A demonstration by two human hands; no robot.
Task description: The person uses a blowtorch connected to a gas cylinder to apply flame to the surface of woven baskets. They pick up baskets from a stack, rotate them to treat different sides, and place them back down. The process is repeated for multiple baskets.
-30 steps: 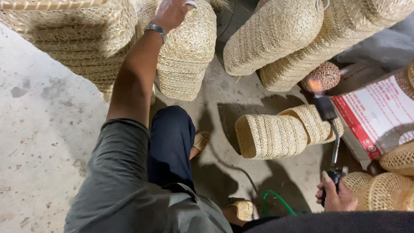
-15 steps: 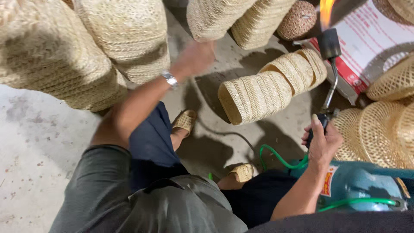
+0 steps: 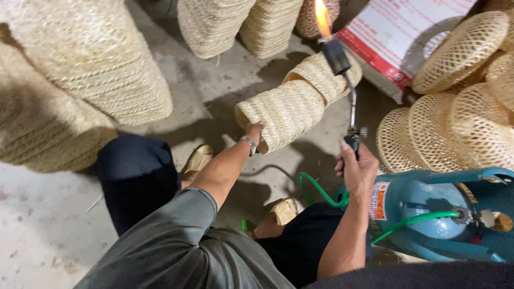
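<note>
The left hand has come down from the hanging stacks to grip the near end of a lying stack of woven baskets on the concrete floor. The right hand is closed around a lit gas torch, its flame well above the pale, unscorched weave. Singeing appears hardly begun; baskets wait all around.

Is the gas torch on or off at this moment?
On. A yellow-orange flame burns at the tip of the gas torch, held in the right hand.
</note>
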